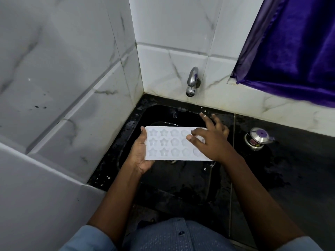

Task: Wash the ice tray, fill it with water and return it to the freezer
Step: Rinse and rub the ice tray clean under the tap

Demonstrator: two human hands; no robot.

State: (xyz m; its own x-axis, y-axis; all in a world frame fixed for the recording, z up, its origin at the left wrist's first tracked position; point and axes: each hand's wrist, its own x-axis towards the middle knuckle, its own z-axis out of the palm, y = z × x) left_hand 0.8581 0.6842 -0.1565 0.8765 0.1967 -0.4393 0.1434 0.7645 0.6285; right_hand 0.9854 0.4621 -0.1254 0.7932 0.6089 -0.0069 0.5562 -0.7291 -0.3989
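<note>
Ice tray (168, 144) held level over the black sink (160, 112), with two hands on it.
The white tray, its star-shaped moulds facing up, is in the middle of the view. The left hand (140, 156) grasps its 9 o'clock end, thumb on the edge. The right hand (211, 142) rests on its 3 o'clock end, fingers spread and almost straight, clasping nothing. From the tray, the tap (192, 82) is at 12 o'clock and a steel pot (258, 140) stands at 3 o'clock.

No text can be read; the sticker (252, 142) on the small steel pot (258, 140) is too blurred.
</note>
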